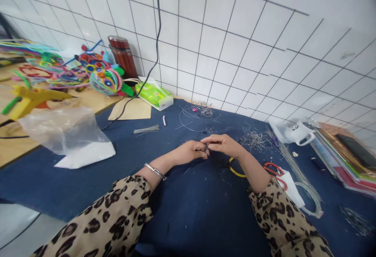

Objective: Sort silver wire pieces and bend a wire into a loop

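My left hand (189, 152) and my right hand (221, 146) meet above the dark blue cloth (188, 202). Between their fingertips is a small dark piece (205, 147), partly covered, its exact kind too small to make out. Both hands are closed in a pinch around it. Yellow-handled pliers (237, 169) lie by my right wrist, their head dark and hard to see. Beyond my right hand spreads a tangle of thin wire pieces (254, 137). Farther back, more bent wires (205, 111) are heaped near a loose curl of wire.
Left: a bundle of straight wires (147, 129), a plastic bag (64, 127), a yellow glue gun (38, 96), a tissue pack (155, 94) and a red-brown flask (123, 57). Right: red-handled scissors (274, 167), a white cup (298, 132) and stacked books (343, 159). A black cord hangs by the tiled wall.
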Motion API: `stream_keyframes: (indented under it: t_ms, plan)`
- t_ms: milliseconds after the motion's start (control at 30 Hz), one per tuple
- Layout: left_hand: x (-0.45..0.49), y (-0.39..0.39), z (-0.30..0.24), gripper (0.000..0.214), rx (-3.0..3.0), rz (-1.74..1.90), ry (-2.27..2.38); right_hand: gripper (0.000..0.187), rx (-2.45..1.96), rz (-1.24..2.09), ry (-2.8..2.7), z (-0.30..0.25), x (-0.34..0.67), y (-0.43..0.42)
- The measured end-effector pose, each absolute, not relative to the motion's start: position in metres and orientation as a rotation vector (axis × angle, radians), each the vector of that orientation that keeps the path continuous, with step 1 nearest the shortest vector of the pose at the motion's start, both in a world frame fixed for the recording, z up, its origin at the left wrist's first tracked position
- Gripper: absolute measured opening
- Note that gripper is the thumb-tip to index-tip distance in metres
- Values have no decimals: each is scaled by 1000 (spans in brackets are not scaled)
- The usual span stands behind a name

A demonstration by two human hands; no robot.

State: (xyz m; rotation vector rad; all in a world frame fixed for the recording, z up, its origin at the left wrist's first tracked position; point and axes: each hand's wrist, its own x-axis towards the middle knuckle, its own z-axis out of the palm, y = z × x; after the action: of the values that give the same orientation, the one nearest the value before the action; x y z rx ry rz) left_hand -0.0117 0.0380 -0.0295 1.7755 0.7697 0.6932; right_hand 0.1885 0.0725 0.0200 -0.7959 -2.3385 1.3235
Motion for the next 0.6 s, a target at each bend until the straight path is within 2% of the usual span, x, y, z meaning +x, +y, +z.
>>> stream_keyframes:
  t_ms: [100,267,367,600]
  plan:
    - [-12,38,-30,17,1796,688,823,40,-769,1462,-2241,14,185,70]
    - [-10,36,-28,17,1749,700,880,26,-713,1475,-2134,12,180,66]
    - [-9,34,-24,24,1730,750,979,25,-729,1485,-2138,11,179,66]
    - [-9,31,-19,33,1697,702,1000,21,-814,1211,-2283,10,176,64]
